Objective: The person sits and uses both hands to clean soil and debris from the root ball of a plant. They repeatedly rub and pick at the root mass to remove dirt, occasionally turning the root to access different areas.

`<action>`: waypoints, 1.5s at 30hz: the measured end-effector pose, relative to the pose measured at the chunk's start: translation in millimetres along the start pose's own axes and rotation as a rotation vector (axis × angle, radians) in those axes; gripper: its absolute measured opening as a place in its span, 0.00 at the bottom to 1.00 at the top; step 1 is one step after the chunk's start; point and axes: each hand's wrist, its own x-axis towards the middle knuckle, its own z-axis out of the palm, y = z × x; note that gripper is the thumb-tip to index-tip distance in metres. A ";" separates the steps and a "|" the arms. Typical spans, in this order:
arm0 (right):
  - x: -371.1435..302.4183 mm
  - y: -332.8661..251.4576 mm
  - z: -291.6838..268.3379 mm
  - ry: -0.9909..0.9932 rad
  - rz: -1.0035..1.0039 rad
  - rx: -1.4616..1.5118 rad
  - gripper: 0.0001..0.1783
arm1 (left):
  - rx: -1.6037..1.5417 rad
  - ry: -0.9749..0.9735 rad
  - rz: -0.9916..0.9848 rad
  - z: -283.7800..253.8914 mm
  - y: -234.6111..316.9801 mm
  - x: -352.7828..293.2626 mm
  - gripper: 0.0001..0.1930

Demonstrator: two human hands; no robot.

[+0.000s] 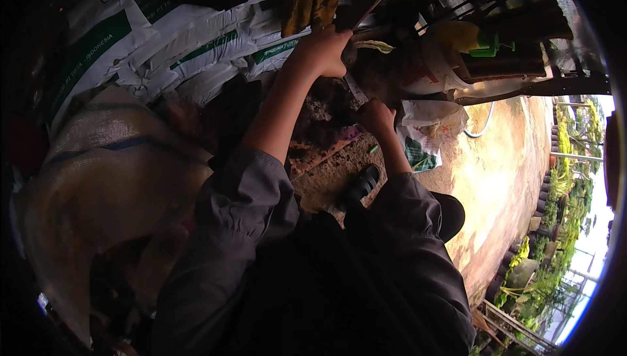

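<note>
Broadly, the setting is a pale concrete yard (503,160), sunlit at right, shaded where the person (313,291) bends over the work. Next in size, a bulging beige woven sack (124,160) stands at left, beyond which white sacks (196,39) with green bands lie piled; stacking probably keeps them compact and out of the way. Plants (583,130) line the far right edge, in the brighter light. A white bucket (428,75) sits beyond the right hand, and a crumpled white-and-green bag (434,121) lies just beside that hand, presumably for easy reach. Dark loose material (318,109), apparently soil, covers the ground between the forearms. The dark sleeves (255,193) are pushed up, perhaps to keep the cuffs clean. One dark sandal (362,183) shows below the hands.

The left hand (326,52) is the farther one, its fingers bent; whether it grips anything cannot be told. The right hand (377,117), nearer the body, is closed around the near end of a narrow metal strip (355,89). This strip slants across the gap toward the left hand, an arrangement that likely gives control over its angle. Smallest, a green scrap (373,149) lies near the sandal.
</note>
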 end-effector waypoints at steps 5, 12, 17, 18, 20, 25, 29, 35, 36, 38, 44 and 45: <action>17.3 20.6 3.2 0.051 -0.052 0.179 0.16 | 0.022 0.012 0.024 3.5 0.5 -6.0 0.39; 73.0 74.5 123.0 0.028 0.040 0.383 0.15 | -0.025 -0.021 -0.054 0.1 -3.5 -12.7 0.33; 91.2 89.7 208.5 -0.211 0.261 0.513 0.21 | 0.027 0.102 -0.087 -0.3 -9.5 -22.3 0.33; 95.0 97.5 232.8 -0.149 0.275 0.465 0.22 | 0.020 0.120 -0.073 -6.5 -6.6 -21.7 0.33; 93.0 114.4 283.7 -0.021 0.350 0.381 0.22 | -0.016 -0.024 -0.097 -7.6 -3.7 -10.1 0.39; 104.2 70.8 277.0 0.037 0.451 0.563 0.16 | -0.013 -0.028 -0.221 -17.0 -5.6 -8.8 0.37; 109.3 57.2 278.4 0.182 0.269 0.486 0.17 | -0.010 0.043 -0.190 -13.1 -15.1 -7.8 0.36; 123.5 36.1 286.9 0.204 0.046 0.367 0.24 | -0.026 -0.020 -0.218 -20.3 -16.5 -3.6 0.35; 126.0 28.8 286.1 0.222 0.000 0.349 0.25 | -0.028 -0.011 -0.202 -15.1 -19.7 -3.4 0.35; 129.4 1.8 261.2 0.055 0.066 0.288 0.30 | -0.013 -0.010 -0.205 -10.4 -22.7 -1.9 0.35; 121.2 -26.4 246.5 0.139 0.237 0.073 0.29 | -0.004 -0.049 -0.168 -12.4 -10.1 -0.4 0.37; 122.2 -25.8 249.7 0.127 0.248 0.093 0.29 | -0.019 -0.040 -0.167 -11.6 -8.6 -0.5 0.37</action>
